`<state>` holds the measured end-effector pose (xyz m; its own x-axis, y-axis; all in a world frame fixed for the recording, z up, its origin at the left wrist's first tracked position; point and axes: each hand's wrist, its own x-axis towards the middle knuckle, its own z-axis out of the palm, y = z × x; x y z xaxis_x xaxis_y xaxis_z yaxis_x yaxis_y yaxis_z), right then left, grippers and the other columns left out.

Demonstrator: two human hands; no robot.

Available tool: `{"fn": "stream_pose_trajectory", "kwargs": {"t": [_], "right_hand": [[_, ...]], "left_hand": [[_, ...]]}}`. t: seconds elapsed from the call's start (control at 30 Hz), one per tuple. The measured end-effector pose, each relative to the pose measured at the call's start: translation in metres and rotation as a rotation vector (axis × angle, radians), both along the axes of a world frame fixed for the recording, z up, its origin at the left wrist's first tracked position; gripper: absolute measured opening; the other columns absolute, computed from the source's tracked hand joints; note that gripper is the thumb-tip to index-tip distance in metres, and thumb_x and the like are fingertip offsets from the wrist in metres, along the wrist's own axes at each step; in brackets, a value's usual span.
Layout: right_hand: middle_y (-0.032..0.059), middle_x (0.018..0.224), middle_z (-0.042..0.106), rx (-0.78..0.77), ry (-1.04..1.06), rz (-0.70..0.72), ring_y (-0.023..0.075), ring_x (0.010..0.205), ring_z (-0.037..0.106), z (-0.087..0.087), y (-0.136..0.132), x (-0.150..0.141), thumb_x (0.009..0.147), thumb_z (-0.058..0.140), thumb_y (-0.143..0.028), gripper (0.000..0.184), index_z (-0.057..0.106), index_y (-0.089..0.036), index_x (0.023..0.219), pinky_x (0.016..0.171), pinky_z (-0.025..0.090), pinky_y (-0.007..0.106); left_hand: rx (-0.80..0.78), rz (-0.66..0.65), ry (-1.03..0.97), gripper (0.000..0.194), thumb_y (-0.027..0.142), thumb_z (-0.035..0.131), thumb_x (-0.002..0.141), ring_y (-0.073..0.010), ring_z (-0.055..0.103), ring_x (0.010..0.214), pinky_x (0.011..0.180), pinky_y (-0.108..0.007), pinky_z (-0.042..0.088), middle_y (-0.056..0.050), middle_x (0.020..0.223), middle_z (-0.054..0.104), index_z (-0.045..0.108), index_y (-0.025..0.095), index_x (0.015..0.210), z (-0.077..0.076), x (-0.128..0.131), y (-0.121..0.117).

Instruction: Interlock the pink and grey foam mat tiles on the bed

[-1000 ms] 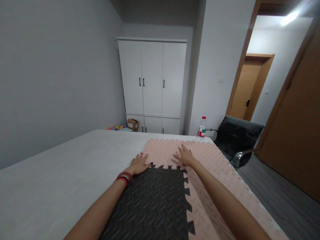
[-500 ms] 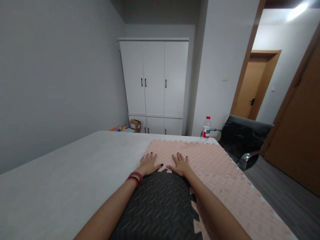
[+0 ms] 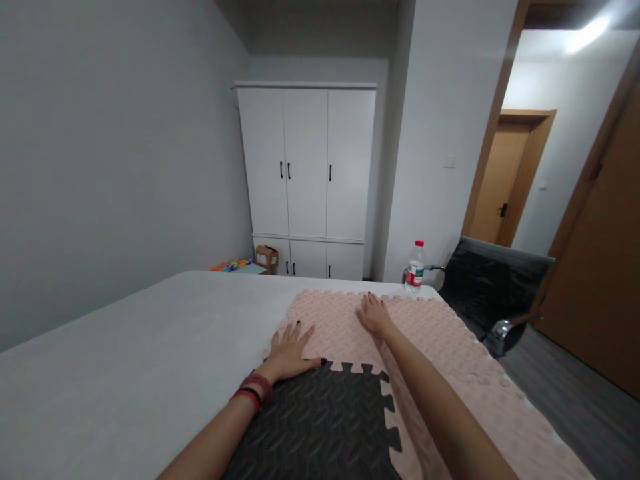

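A black foam mat tile (image 3: 320, 420) with jigsaw edges lies on the table in front of me. Pink foam mat tiles (image 3: 330, 320) border it at the far side and on the right. My left hand (image 3: 290, 352) lies spread across the seam between black and pink at the far left corner, fingers on the pink and holding nothing. Farther off, my right hand (image 3: 374, 313) is over the pink foam near its far edge, fingers stretched forward and fairly close together, with nothing in it. My right forearm passes over the black tile's right seam.
The white table (image 3: 125, 373) extends to the left. A water bottle (image 3: 415, 267) with a red cap stands at its far right corner. Beyond are a black chair (image 3: 495, 283), a white cabinet (image 3: 307, 167) and a cardboard box (image 3: 267, 257).
My right hand has moved forward and slightly right, off the black tile's seam onto the pink foam. My left hand has shifted slightly left and nearer, still spread. The view has tilted slightly.
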<state>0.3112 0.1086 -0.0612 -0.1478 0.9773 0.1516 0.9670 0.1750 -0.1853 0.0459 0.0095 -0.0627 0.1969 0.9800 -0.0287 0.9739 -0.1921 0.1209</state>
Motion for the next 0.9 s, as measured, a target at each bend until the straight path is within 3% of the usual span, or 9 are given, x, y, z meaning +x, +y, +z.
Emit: {"fn": "stream_pose_trajectory", "kwargs": {"t": [0.1, 0.23, 0.47, 0.6, 0.67, 0.77, 0.9], "right_hand": [[0.0185, 0.146, 0.025, -0.045, 0.002, -0.037, 0.0262, 0.135, 0.017, -0.012, 0.02, 0.007, 0.089, 0.022, -0.052, 0.069, 0.026, -0.006, 0.14, 0.106, 0.012, 0.048], [0.014, 0.145, 0.031, -0.087, -0.001, -0.019, 0.0256, 0.133, 0.025, -0.02, 0.037, 0.017, 0.085, 0.029, -0.06, 0.071, 0.032, -0.014, 0.138, 0.106, 0.015, 0.046], [0.0165, 0.148, 0.022, -0.087, -0.043, -0.04, 0.025, 0.136, 0.015, -0.014, 0.035, 0.018, 0.089, 0.019, -0.054, 0.068, 0.024, -0.011, 0.141, 0.105, 0.008, 0.052], [0.0201, 0.146, 0.024, -0.06, -0.065, 0.027, 0.0279, 0.135, 0.015, 0.004, 0.006, -0.007, 0.09, 0.016, -0.05, 0.066, 0.024, -0.008, 0.14, 0.104, 0.003, 0.054], [0.0171, 0.148, 0.021, -0.059, -0.067, 0.104, 0.0264, 0.136, 0.014, 0.007, -0.019, -0.023, 0.089, 0.014, -0.054, 0.068, 0.024, -0.011, 0.141, 0.106, 0.005, 0.052], [0.0108, 0.151, 0.015, -0.07, -0.052, 0.273, 0.0229, 0.138, 0.009, -0.001, -0.062, -0.039, 0.086, 0.011, -0.063, 0.073, 0.02, -0.017, 0.143, 0.108, 0.006, 0.047], [0.0121, 0.151, 0.01, -0.09, 0.005, 0.394, 0.0243, 0.138, 0.002, -0.014, -0.098, -0.043, 0.084, 0.009, -0.067, 0.079, 0.014, -0.015, 0.145, 0.108, 0.0, 0.051]], "left_hand": [[-0.005, 0.0, 0.003, 0.096, 0.079, 0.043, 0.063, -0.0356, 0.005, 0.138, 0.106, -0.059, 0.006, -0.014, 0.151, 0.012, 0.017, 0.033, 0.142, 0.0, 0.0, 0.001], [-0.022, 0.006, 0.005, 0.096, 0.079, 0.044, 0.062, -0.035, 0.002, 0.138, 0.106, -0.059, 0.005, -0.014, 0.151, 0.01, 0.015, 0.033, 0.142, -0.001, 0.0, 0.002], [-0.047, 0.024, -0.013, 0.098, 0.081, 0.041, 0.062, -0.0359, 0.001, 0.138, 0.106, -0.059, 0.003, -0.011, 0.152, 0.007, 0.013, 0.033, 0.143, 0.001, 0.002, 0.0], [-0.055, 0.022, -0.021, 0.099, 0.081, 0.042, 0.061, -0.0362, 0.001, 0.138, 0.105, -0.06, 0.004, -0.011, 0.152, 0.008, 0.014, 0.033, 0.143, 0.003, 0.003, -0.001], [-0.052, 0.019, -0.023, 0.099, 0.082, 0.041, 0.061, -0.0369, 0.002, 0.137, 0.105, -0.06, 0.004, -0.012, 0.152, 0.009, 0.014, 0.033, 0.143, 0.002, 0.002, -0.001], [-0.039, 0.015, -0.026, 0.098, 0.083, 0.037, 0.062, -0.0373, 0.001, 0.137, 0.104, -0.062, 0.004, -0.012, 0.152, 0.008, 0.014, 0.033, 0.143, -0.001, 0.001, 0.001], [-0.028, 0.01, -0.029, 0.098, 0.084, 0.035, 0.062, -0.0383, 0.0, 0.137, 0.104, -0.062, 0.002, -0.011, 0.152, 0.006, 0.014, 0.032, 0.143, -0.006, 0.0, 0.004]]}}
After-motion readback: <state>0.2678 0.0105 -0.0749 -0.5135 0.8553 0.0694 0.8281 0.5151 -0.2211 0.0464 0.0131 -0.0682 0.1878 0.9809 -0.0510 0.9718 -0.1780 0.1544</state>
